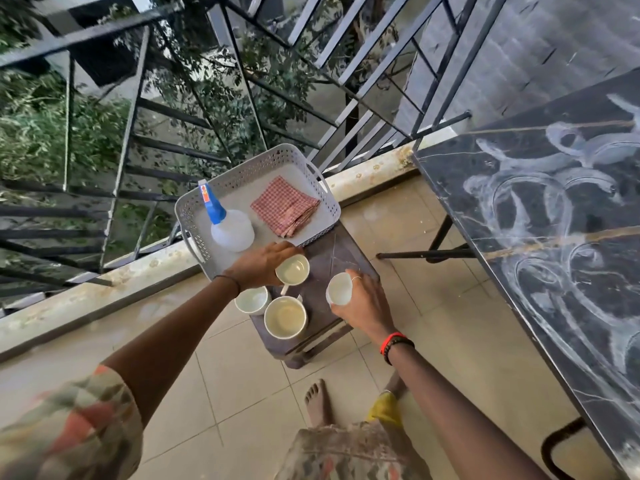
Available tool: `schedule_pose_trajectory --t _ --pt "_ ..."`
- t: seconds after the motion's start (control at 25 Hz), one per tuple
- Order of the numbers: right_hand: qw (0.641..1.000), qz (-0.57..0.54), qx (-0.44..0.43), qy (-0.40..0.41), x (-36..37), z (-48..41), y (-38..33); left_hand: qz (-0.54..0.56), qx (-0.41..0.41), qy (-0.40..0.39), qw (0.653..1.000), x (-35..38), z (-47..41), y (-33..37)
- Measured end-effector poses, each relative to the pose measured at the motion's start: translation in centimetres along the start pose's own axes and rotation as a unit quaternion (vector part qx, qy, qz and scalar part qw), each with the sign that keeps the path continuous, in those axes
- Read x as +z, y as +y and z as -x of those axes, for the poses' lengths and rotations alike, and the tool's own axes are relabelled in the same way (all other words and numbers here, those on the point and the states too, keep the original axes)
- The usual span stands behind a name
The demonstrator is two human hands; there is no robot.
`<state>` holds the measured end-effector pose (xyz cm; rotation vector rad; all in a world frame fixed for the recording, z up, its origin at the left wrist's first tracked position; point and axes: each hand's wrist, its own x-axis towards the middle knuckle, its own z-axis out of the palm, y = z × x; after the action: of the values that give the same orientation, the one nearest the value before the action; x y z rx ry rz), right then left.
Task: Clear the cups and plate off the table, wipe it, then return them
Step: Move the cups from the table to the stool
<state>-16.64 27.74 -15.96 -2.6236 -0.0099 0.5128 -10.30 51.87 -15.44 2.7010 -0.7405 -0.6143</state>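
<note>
While I watch from the head cam, both hands are down at the stool [346,258], each on a cup.

Left hand [260,266]: curled round the far cup [292,270], fingers on its far side, thumb on the near side. That cup stands upright on the stool, touching the tray's near edge.

Right hand [364,301]: fingers wrapped round the right cup [339,289], gripping it from the outside. The cup is tilted, mouth toward the left. I can't tell if its base touches the stool.

Two more cups stand upright on the stool, nothing holding them: left cup [252,300] at the stool's left edge, partly under the left wrist, and near cup [285,317] at the front corner. All four are white and look empty.

Tray [248,172]: grey, perforated walls, on the far part of the stool, overhanging toward the railing [138,109]. Inside are a spray bottle [230,227] with a blue head on the left and a folded checked cloth [284,206] on the right, apart from each other.

Table [540,306]: dark marble top on the right, well apart from the stool, covered in white smear streaks. No cups on the part I can see.
</note>
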Motion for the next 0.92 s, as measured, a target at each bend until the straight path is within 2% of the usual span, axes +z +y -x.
schedule_pose_trajectory --t 0.24,0.4,0.52,0.92 --pt "1.0 -0.012 -0.007 -0.019 2.1 -0.4 -0.6 -0.139 0.053 0.013 0.989 1.4 -0.4 -1.4" --pt "0.999 -0.001 -0.013 -0.031 3.2 -0.9 -0.9 -0.19 0.084 0.01 0.978 1.8 -0.5 -1.8" --pt "0.999 0.014 -0.021 -0.038 3.9 -1.0 -1.1 -0.234 0.104 0.038 0.966 2.3 -0.4 -2.2" --pt "0.997 0.046 -0.042 -0.041 5.5 -1.2 -2.0 -0.304 0.086 0.04 0.948 3.5 -0.8 -2.8"
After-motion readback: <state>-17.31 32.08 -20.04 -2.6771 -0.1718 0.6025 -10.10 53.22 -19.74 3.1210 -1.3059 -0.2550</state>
